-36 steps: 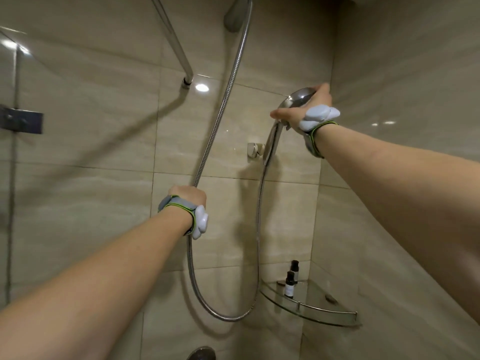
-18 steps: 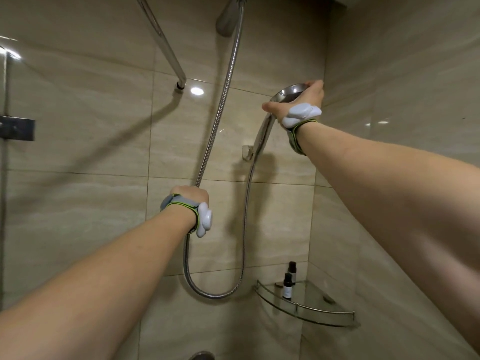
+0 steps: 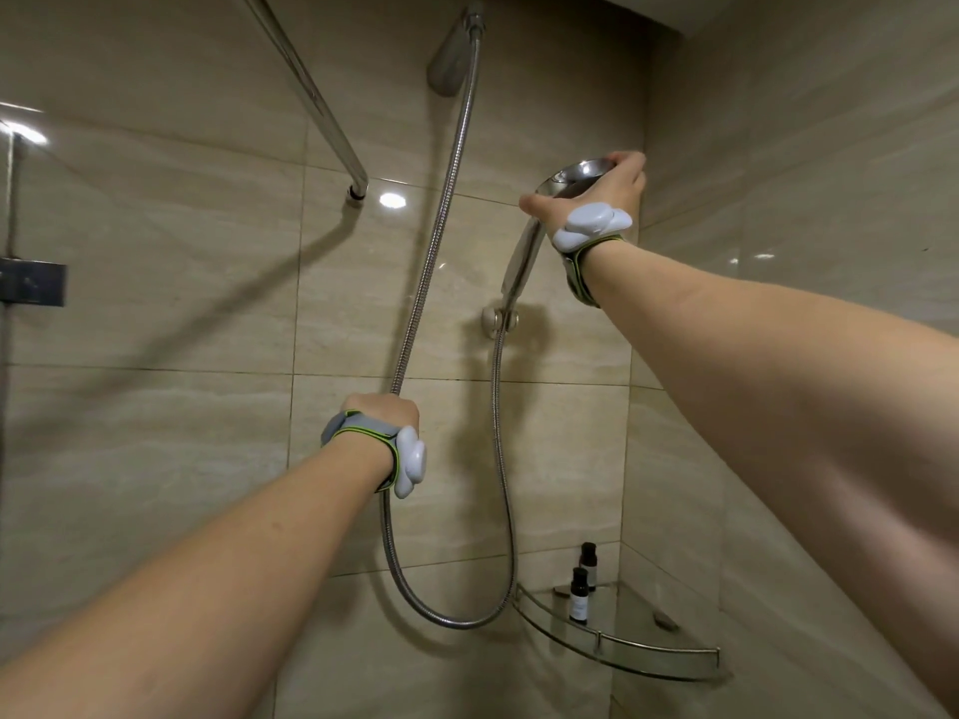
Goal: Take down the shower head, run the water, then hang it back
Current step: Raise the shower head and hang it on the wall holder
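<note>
Shower head (image 3: 576,173) gripped by right hand (image 3: 597,199), handle at wall bracket (image 3: 499,320) | left hand (image 3: 384,409) clamped on hose (image 3: 441,236)

This was a bathroom shower stall, walled in large glossy beige stone-look tiles (image 3: 181,282) that met in a corner. A flexible chrome shower hose (image 3: 446,210) looped down the wall from a chrome hand shower head (image 3: 571,179), and a slanted chrome rail (image 3: 311,90) ran to the tiles. A glass corner shelf with a metal rim (image 3: 648,653) carried two small dark toiletry bottles (image 3: 579,594).

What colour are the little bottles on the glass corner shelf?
Dark, nearly black, bottles with pale labels, on the shelf; head view.
</note>
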The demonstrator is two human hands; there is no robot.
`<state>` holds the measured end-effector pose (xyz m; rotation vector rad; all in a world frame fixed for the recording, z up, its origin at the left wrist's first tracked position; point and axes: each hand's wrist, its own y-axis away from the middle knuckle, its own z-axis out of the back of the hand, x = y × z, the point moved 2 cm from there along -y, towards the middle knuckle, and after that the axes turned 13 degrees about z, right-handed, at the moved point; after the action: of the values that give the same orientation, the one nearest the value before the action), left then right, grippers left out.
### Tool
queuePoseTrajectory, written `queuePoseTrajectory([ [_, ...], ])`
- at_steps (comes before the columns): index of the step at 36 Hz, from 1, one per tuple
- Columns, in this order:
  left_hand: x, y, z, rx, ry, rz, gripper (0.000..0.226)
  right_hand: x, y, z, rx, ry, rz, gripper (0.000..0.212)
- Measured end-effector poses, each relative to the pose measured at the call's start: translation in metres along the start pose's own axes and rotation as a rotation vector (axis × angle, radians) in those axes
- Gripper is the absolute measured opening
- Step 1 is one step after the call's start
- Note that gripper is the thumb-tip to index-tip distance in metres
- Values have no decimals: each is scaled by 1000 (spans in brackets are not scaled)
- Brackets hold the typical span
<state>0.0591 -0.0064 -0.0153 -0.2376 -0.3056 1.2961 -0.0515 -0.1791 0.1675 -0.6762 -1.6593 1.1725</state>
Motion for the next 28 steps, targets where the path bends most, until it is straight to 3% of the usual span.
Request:
queuePoseTrajectory([
  [10, -3, -4, -3, -27, -22, -17, 32, -14, 0, -19, 60, 60, -8, 98],
  [13, -2, -1, -5, -30, -15, -25, 14, -12, -3, -23, 98, 116, -21, 108],
  [15, -3, -5, -6, -24, -21, -17, 22, -15, -5, -26, 131, 160, -15, 116],
  [17, -1, -7, -10, -32, -33, -9, 15, -13, -5, -30, 177, 199, -1, 117],
  [19, -3, -10, -12, -51, -41, 8, 29, -9, -6, -30, 219, 222, -25, 117],
  [25, -6, -17, -17, -72, -25, -3, 27, -4, -16, -33, 310, 288, -89, 127],
  [27, -9, -19, -19, -64, -9, -9, 27, -3, -16, -33, 336, 338, -47, 117],
  [28, -10, -20, -20, -62, -6, -13, 26, -4, -18, -32, 336, 346, -19, 100],
])
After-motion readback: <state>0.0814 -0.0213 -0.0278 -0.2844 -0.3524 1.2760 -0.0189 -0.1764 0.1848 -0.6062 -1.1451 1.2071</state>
